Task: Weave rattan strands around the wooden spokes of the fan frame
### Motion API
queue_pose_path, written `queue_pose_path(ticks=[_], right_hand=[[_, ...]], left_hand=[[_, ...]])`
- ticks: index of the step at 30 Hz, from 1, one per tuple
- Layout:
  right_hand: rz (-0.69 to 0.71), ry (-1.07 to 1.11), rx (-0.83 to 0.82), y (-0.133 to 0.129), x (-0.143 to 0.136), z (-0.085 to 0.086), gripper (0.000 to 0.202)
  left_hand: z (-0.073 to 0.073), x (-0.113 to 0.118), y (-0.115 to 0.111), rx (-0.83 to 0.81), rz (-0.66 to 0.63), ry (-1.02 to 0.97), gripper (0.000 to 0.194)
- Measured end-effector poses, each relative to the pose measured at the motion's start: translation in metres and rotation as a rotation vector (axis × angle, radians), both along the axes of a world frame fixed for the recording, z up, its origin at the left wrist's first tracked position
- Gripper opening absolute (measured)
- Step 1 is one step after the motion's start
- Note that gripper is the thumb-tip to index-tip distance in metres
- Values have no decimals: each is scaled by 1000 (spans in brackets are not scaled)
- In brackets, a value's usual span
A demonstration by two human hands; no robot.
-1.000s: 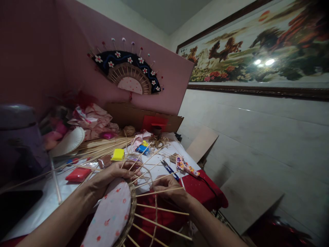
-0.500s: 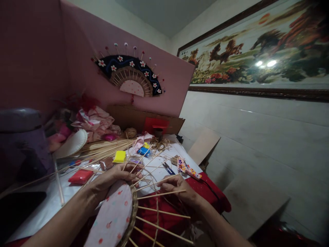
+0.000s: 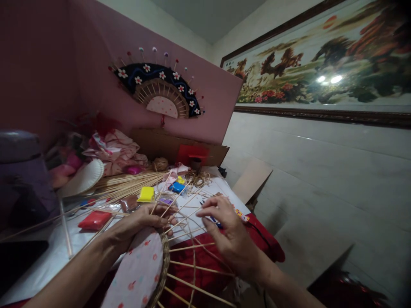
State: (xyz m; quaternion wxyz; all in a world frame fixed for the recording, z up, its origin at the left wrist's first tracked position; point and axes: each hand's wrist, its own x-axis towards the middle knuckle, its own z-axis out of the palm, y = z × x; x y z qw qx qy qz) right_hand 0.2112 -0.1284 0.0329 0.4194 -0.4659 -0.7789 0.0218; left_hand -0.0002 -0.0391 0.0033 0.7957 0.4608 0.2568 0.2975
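Note:
A fan frame with a pale fruit-print half-round base (image 3: pixel 136 269) and a twisted cord rim lies tilted at the lower centre. Thin wooden sticks (image 3: pixel 201 268) spread from its rim, and a loose cord (image 3: pixel 194 265) crosses them. My left hand (image 3: pixel 149 220) grips the frame by its upper rim, fingers partly behind the sticks. Over the stick tips on the right is my right hand (image 3: pixel 224 222), its thumb and forefinger apart, nothing visible between them.
Beyond the hands lie yellow clay (image 3: pixel 146 194), red clay (image 3: pixel 94 220), blue clay (image 3: pixel 177 187), a stick bundle (image 3: pixel 128 188) and a twine ball (image 3: pixel 160 164). Scissors are partly behind my right hand. A finished fan (image 3: pixel 162 87) hangs on the pink board.
My right hand has come off the sticks, risen slightly and opened its fingers; it now covers part of the scissors and the flowered tool. My left hand keeps its hold.

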Motion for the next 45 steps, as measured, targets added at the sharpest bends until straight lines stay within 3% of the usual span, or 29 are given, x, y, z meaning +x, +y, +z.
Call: queue_pose_path(ticks=[4,9,21,32,45], right_hand=[[-38,-151,60,8,-22,-13,23],[-85,-227,100,17,-26,-24,28],[-39,-229,85,15,-31,-27,30],[-85,-287,61,13,-34,-27,37],[-88,-267,67,15,-34,-26,31]], left_hand=[[-1,0,0,29,-25,-13,20],[-1,-1,0,53,-53,-7,17],[-4,-2,0,59,-40,-26,19],[2,-2,-3,36,-25,-25,20],[-3,-1,0,30,-35,-40,22]])
